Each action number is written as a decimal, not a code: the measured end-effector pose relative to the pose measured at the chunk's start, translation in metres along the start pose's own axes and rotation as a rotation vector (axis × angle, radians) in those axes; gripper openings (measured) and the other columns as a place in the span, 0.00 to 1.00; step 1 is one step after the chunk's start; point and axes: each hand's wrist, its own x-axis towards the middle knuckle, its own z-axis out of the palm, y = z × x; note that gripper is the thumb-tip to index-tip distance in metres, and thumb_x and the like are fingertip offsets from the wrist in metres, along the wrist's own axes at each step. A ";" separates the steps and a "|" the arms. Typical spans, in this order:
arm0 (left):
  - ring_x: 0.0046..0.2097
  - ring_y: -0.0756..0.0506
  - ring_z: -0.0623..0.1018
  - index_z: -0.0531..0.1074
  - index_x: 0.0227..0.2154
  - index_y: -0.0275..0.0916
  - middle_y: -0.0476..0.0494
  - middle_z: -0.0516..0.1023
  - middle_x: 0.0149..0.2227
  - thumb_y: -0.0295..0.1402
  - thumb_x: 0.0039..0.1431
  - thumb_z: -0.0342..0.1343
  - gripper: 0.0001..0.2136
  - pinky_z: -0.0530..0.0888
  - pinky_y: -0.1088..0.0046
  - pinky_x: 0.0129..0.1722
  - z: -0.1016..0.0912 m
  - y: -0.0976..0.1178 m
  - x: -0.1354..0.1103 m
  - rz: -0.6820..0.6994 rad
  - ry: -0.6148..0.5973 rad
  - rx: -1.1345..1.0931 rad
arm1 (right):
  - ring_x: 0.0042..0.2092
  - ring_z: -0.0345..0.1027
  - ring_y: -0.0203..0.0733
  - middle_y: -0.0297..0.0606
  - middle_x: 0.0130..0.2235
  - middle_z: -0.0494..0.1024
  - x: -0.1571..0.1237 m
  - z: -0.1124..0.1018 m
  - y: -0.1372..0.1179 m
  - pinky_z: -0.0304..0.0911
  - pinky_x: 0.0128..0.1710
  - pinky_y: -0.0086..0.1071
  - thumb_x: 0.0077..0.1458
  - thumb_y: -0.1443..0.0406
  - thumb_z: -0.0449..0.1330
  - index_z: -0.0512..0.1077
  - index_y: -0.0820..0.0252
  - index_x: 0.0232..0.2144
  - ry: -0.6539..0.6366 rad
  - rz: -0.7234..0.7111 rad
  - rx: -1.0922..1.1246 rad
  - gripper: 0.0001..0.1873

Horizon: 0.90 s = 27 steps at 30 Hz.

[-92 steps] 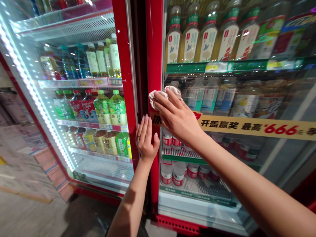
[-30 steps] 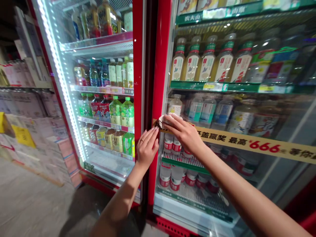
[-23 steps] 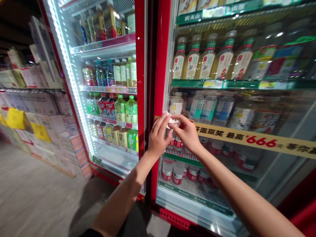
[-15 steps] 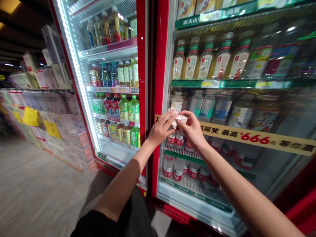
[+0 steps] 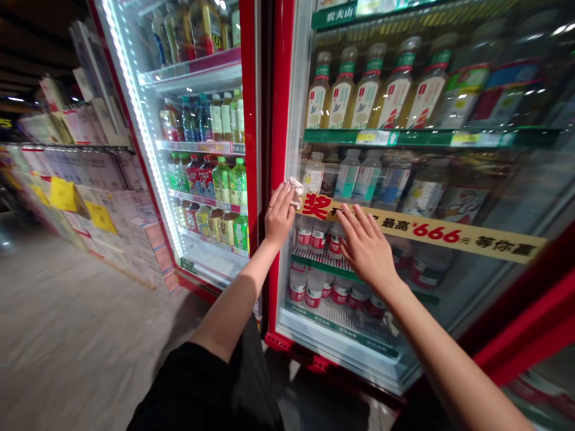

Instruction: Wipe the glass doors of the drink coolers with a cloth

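Observation:
My left hand [image 5: 279,214] presses a crumpled white cloth [image 5: 295,186] against the red frame [image 5: 279,120] of the right drinks cooler, at the left end of a yellow banner sticker [image 5: 431,230]. The fingers are closed round the cloth. My right hand [image 5: 367,244] lies flat, fingers spread, on the glass door [image 5: 449,179] just below that banner and holds nothing.
Behind the glass stand rows of bottles [image 5: 368,90] on green shelves, with small red-capped tubs [image 5: 314,239] lower down. A second lit cooler [image 5: 197,137] with bottles stands to the left. Stacked cartons [image 5: 81,173] line the far left wall above a grey floor [image 5: 67,335].
The cloth has passed from my right hand to my left. My right hand let go and moved down-right onto the glass; the left moved up onto the frame.

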 end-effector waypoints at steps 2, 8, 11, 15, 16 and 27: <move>0.75 0.39 0.68 0.63 0.73 0.43 0.36 0.74 0.70 0.28 0.75 0.49 0.25 0.71 0.47 0.74 0.006 0.006 -0.001 0.003 -0.023 0.005 | 0.79 0.48 0.55 0.45 0.79 0.55 -0.002 0.006 0.010 0.58 0.76 0.61 0.71 0.65 0.56 0.37 0.54 0.81 0.002 0.002 -0.042 0.45; 0.76 0.42 0.67 0.61 0.74 0.49 0.42 0.71 0.72 0.22 0.75 0.41 0.30 0.70 0.47 0.75 0.017 0.004 0.013 -0.016 -0.051 -0.002 | 0.79 0.49 0.54 0.43 0.79 0.52 0.002 0.027 0.032 0.56 0.76 0.60 0.74 0.63 0.52 0.32 0.53 0.80 0.036 0.027 -0.106 0.44; 0.75 0.41 0.68 0.63 0.74 0.50 0.43 0.72 0.72 0.23 0.75 0.43 0.28 0.71 0.46 0.75 0.016 0.001 0.004 0.008 -0.047 0.010 | 0.79 0.49 0.53 0.42 0.79 0.50 -0.001 0.036 0.037 0.54 0.77 0.57 0.74 0.62 0.52 0.32 0.53 0.80 0.047 0.026 -0.121 0.43; 0.76 0.43 0.67 0.59 0.75 0.52 0.44 0.73 0.71 0.24 0.77 0.43 0.29 0.70 0.52 0.75 0.009 -0.003 -0.011 0.059 -0.124 0.037 | 0.80 0.47 0.52 0.38 0.80 0.46 -0.004 0.044 0.041 0.48 0.79 0.53 0.73 0.61 0.52 0.32 0.54 0.80 0.059 0.015 -0.138 0.44; 0.76 0.43 0.66 0.57 0.76 0.52 0.45 0.72 0.72 0.24 0.77 0.42 0.29 0.69 0.53 0.76 0.008 -0.003 -0.010 0.060 -0.139 0.051 | 0.80 0.46 0.52 0.38 0.81 0.45 -0.004 0.046 0.041 0.46 0.79 0.52 0.73 0.61 0.52 0.32 0.54 0.80 0.062 0.011 -0.142 0.44; 0.77 0.43 0.64 0.50 0.78 0.51 0.44 0.70 0.74 0.20 0.75 0.40 0.34 0.69 0.52 0.76 0.017 0.019 -0.004 0.123 -0.167 0.095 | 0.80 0.48 0.49 0.36 0.81 0.46 -0.004 0.051 0.042 0.45 0.79 0.48 0.72 0.61 0.53 0.34 0.56 0.81 0.114 -0.010 -0.211 0.45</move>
